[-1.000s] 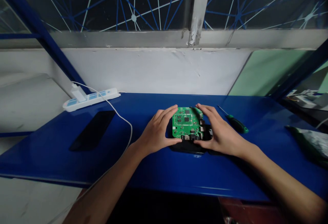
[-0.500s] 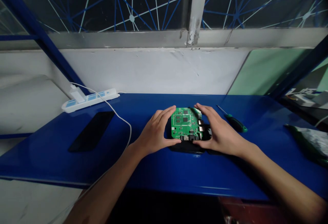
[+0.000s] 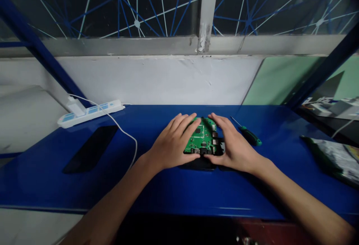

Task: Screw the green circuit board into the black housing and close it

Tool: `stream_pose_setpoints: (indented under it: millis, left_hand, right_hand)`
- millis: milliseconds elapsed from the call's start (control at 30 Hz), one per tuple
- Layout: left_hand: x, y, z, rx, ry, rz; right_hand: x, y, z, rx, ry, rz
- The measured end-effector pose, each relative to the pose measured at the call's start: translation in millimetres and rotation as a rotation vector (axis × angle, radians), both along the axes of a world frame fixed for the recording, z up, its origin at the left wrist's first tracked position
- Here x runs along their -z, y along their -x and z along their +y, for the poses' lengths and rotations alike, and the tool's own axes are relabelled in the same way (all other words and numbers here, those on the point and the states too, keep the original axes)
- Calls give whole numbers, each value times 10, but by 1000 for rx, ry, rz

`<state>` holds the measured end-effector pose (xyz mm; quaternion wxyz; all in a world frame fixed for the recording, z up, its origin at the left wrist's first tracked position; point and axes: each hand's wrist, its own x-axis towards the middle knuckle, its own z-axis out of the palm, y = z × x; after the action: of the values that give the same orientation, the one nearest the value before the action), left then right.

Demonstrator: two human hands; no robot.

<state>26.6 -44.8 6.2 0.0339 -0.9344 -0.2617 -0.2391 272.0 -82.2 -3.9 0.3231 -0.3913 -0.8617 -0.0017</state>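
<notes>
A green circuit board (image 3: 202,137) with metal ports along its right and front edges lies between my hands, over a black casing (image 3: 196,164) on the blue table. My left hand (image 3: 172,144) grips the board's left side, thumb at the front edge and fingers reaching across its upper left part. At the right side, my right hand (image 3: 238,147) holds it with the thumb in front and the fingertips at the far corner. Beneath the right hand, another dark piece is partly hidden. A green-and-black screwdriver (image 3: 251,135) lies just beyond that hand.
On the left, a flat black object (image 3: 91,149) lies on the blue table (image 3: 174,194). A white power strip (image 3: 92,113) with a plugged-in adapter sits behind it, and a white cable (image 3: 123,129) trails forward. A silvery packet (image 3: 333,159) rests at far right.
The fingers of my left hand have moved over the board and cover more of its left part. My right hand still grips the right side. The whole view has shifted slightly.
</notes>
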Motion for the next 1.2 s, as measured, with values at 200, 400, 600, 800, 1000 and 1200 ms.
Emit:
stream_pose_setpoints:
  millis: [200, 400, 600, 800, 1000, 1200]
  left_hand:
    - [-57, -222, -22, 41, 52, 17]
    - [-80, -173, -47, 47, 182, -63]
    - [-82, -43, -83, 189, 508, -383]
    - [-31, -30, -111, 316, 644, -475]
    - [53, -1, -115, 211, 597, -538]
    - [152, 118, 16, 132, 484, -600]
  right_hand:
    - [-28, -10, -2, -16, -25, 25]
    - [-16, 10, -41, -54, 63, 99]
    - [12, 90, -77, -106, 198, 163]
    - [69, 157, -45, -147, 235, 165]
    - [104, 128, -38, -15, 233, 174]
    - [96, 81, 8, 51, 191, 190]
